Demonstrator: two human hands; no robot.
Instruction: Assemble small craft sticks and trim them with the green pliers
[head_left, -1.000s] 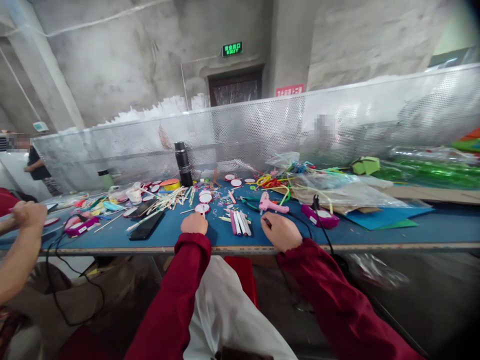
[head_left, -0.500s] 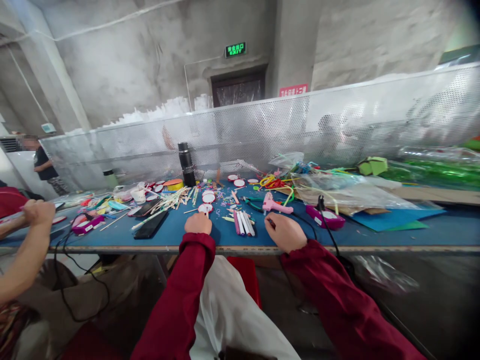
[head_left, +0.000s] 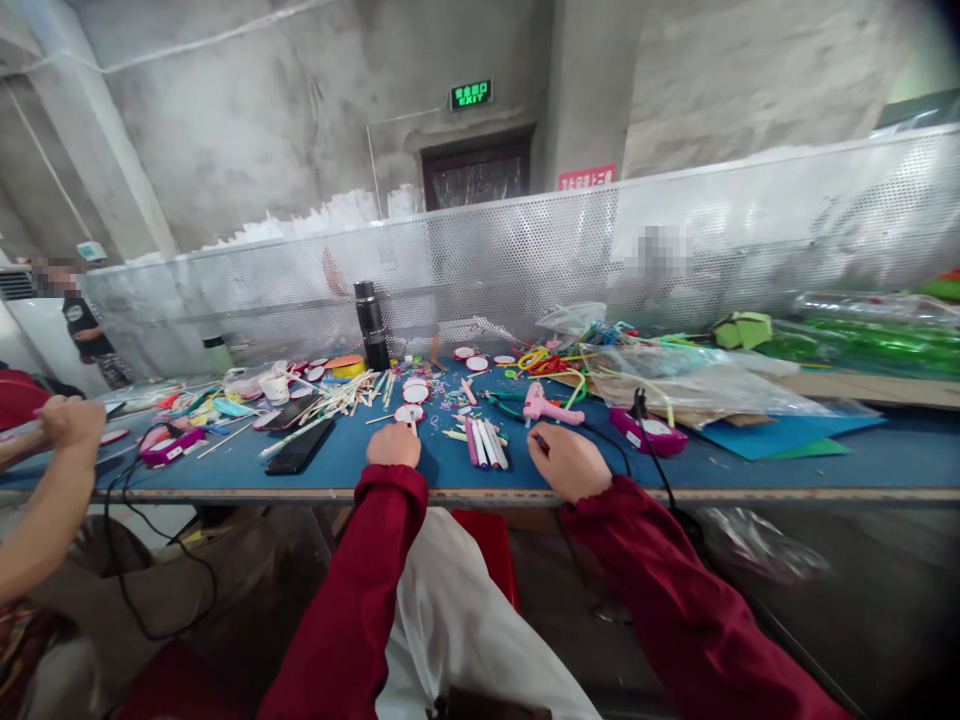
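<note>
My left hand [head_left: 394, 446] rests closed on the blue table, knuckles up. Just beyond its fingers lies a white disc with a red rim [head_left: 409, 413], and a short pale strip shows between the two; whether the hand grips it is unclear. My right hand [head_left: 571, 462] is curled closed at the table's front, with a small dark spot between thumb and fingers that I cannot make out. Between the hands several markers [head_left: 486, 444] lie side by side, pink and white. A pink glue gun [head_left: 551, 405] lies just beyond my right hand.
To the left are a black phone [head_left: 301, 447], wooden sticks [head_left: 351, 398] and a black bottle [head_left: 371, 325]. A purple device [head_left: 648, 433] with a black cable sits at right, near plastic bags and coloured sheets [head_left: 787, 432]. A co-worker's hand [head_left: 75, 425] is at far left.
The view has shifted very slightly. Both my hands keep their closed poses in nearly the same places; nothing on the table has visibly moved.
</note>
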